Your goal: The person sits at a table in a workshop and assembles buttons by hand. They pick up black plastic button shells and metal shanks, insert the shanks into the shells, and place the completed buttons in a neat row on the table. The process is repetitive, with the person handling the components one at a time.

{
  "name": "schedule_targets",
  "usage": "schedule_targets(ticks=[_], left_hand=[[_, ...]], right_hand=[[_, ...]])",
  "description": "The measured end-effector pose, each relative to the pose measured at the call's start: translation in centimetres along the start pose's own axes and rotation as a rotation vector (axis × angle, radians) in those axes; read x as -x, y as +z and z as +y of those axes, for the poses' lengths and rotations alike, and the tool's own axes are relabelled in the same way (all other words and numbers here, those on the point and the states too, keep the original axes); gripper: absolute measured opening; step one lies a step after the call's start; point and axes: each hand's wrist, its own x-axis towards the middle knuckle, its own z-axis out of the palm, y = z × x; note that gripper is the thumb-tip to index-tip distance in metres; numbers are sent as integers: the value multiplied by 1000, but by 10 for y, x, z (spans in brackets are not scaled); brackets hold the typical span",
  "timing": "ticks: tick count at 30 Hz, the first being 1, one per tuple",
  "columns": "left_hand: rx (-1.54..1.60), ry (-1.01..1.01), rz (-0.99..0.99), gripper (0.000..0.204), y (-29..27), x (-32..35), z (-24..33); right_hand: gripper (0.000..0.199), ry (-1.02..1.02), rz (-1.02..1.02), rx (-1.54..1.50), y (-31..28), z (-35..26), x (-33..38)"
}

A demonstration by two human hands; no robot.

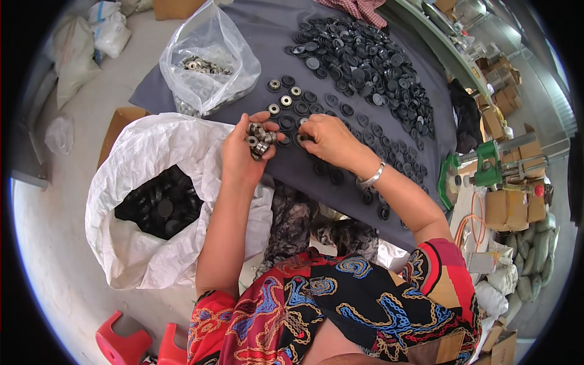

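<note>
My left hand is cupped, palm up, around several small silver ball bearings. To its right, my right hand reaches down to the table with fingers pinched at a bearing among the round black plastic caps; the fingers partly hide it. Just beyond both hands, a few caps have shiny bearings sitting in them, while the black caps around them show none. A clear plastic bag with more bearings stands open on the grey table cover.
A large heap of black caps covers the far right of the table. Beside my left forearm stands an open white sack of black parts. A green hand press is at the right edge, and red stools stand lower left.
</note>
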Motion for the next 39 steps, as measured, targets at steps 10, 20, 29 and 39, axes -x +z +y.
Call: schedule_targets(ticks=[10, 20, 29, 39], left_hand=[[-82, -14, 3, 41, 1, -1, -1], [-131, -21, -9, 20, 2, 0, -2], [-199, 52, 44, 18, 8, 2, -6], [-208, 56, 75, 26, 2, -1, -8]], right_hand=[[18, -24, 187, -67, -11, -58, -26], [14, 214, 203, -296, -10, -53, -42], [14, -64, 236, -55, -7, -49, -35], [17, -112, 339, 82, -13, -34, -35]])
